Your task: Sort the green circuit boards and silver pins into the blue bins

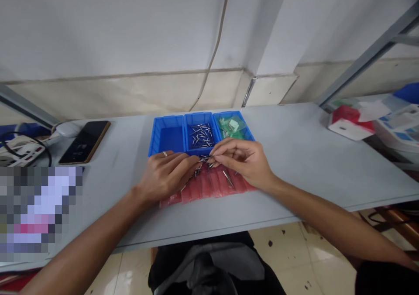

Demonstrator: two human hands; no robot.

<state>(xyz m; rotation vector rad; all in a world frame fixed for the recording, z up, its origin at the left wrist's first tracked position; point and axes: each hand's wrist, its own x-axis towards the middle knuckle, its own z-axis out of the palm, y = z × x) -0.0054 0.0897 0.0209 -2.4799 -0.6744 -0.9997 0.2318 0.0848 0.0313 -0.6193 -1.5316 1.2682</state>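
Observation:
My right hand [248,159] is closed in a pinch on a small metal pin at the front edge of the blue bins. Across from it, my left hand [166,175], with a ring on one finger, has its fingertips closed among the same small pins [205,159]; how many it holds is hidden. Beneath both hands lies a row of pink plastic pouches [196,191], with loose pins scattered on top. One longer slim metal piece [228,178] rests on the pouches near my right hand.
Behind my hands stand three joined blue bins: an empty-looking left bin [170,117], a middle bin [198,114] of metal pins, and a right bin [225,112] of green packets. A phone [85,142] and power strip [26,151] lie left; a red-and-white box [350,127] stands right.

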